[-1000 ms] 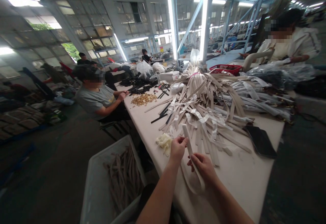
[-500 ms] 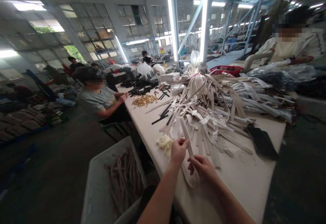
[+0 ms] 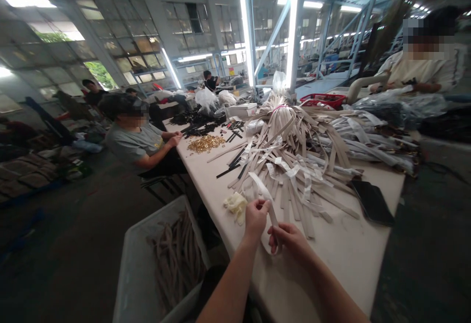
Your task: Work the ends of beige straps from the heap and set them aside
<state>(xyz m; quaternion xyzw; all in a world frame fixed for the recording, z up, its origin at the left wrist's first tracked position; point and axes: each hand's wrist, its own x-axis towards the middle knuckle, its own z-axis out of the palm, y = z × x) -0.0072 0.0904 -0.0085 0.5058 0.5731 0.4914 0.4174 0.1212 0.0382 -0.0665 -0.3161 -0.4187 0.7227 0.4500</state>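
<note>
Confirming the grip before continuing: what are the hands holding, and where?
A pale, flat, flexible strip: the left hand pinches it below its raised end, the right hand farther along, above its curved lower part.

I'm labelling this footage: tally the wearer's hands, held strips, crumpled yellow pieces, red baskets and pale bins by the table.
Left hand and right hand: 2
Held strip: 1
Crumpled yellow piece: 1
Red basket: 1
Pale bin: 1
Total: 6

Paned windows (image 3: 127, 26) line the wall behind 2 upright light tubes (image 3: 293, 29); dark floor (image 3: 84, 230).
</note>
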